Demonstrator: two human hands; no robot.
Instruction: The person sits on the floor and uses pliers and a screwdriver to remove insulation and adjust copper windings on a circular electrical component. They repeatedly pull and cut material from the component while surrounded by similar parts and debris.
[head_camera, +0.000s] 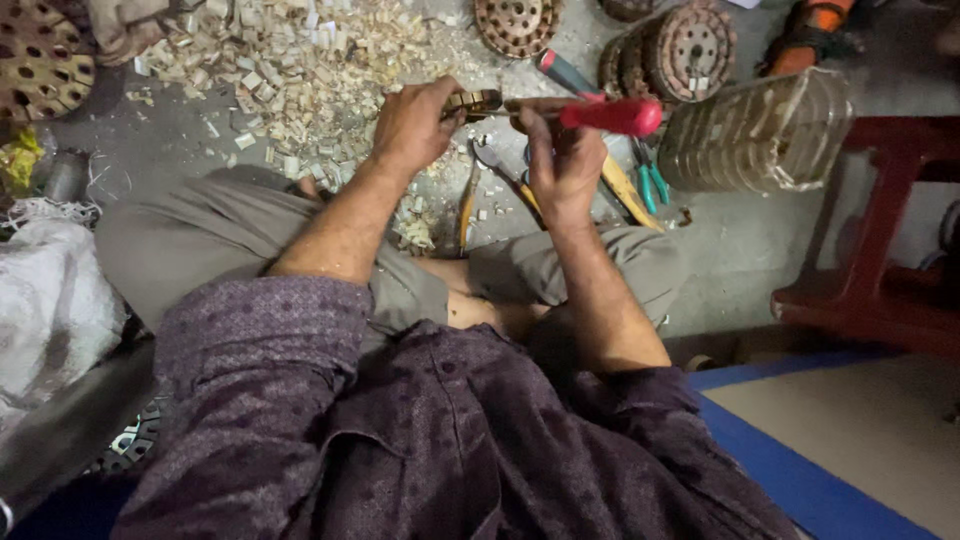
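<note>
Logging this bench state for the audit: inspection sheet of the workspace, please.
Surface: grey concrete floor, dusty; person sits on it.
Job's things: small round metal part and red-handled tool, both held.
Clutter: wood chips; pliers; perforated discs; clear plastic bottle.
Grippers: left hand grips the part; right hand holds the tool.
Cables: nothing seen.
Surroundings: red plastic stool; white sack; blue mat edge.

Seemingly a floor workshop: wood chips (290, 60), scattered pliers (650, 178), stacked slotted metal discs (690, 50).
</note>
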